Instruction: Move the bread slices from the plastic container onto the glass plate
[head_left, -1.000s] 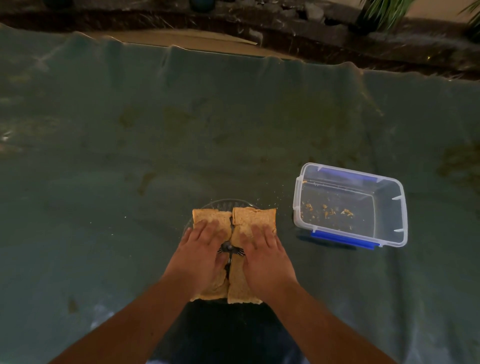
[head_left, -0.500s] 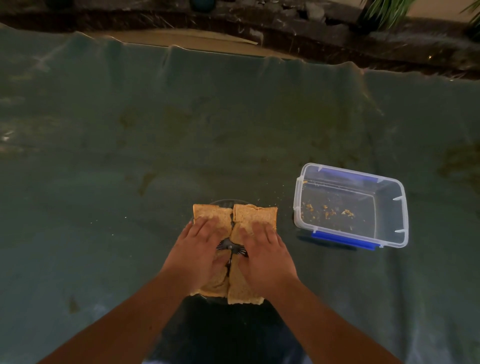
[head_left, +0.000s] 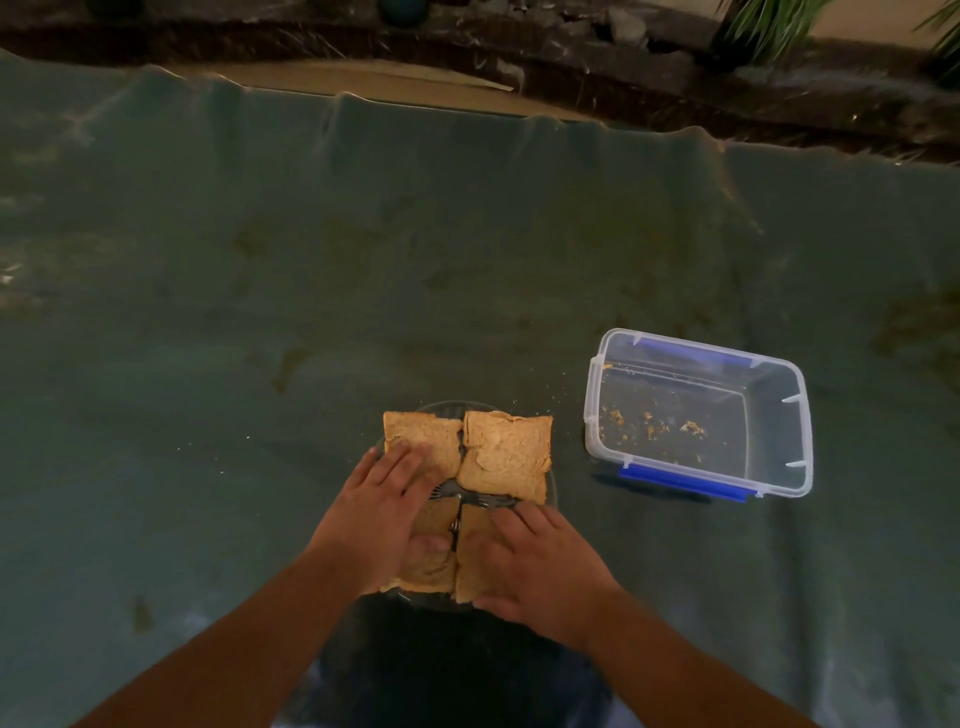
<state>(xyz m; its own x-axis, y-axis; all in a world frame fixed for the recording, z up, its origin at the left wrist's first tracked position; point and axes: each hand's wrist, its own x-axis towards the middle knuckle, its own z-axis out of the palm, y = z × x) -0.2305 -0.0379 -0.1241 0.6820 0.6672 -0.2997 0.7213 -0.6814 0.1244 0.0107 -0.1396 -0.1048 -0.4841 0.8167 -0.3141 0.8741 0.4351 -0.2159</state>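
Several brown bread slices (head_left: 506, 449) lie in a two-by-two layout on the glass plate (head_left: 441, 406), near the front middle of the cloth. My left hand (head_left: 382, 514) rests flat on the left slices, fingers spread, thumb on the near left slice. My right hand (head_left: 540, 561) lies flat on the near right slice, thumb at its near edge. Neither hand lifts a slice. To the right, apart from the plate, stands the clear plastic container (head_left: 592, 415) with blue clips. It holds only crumbs.
A wrinkled grey-green cloth (head_left: 311, 291) covers the whole work surface. Crumbs lie scattered around the plate. Beyond the cloth's far edge are a dark stone border (head_left: 623, 67) and plant leaves (head_left: 763, 26) at the top right.
My right hand has slid back toward me off the far right slice onto the near right one, uncovering the far right slice. My left hand has barely shifted.
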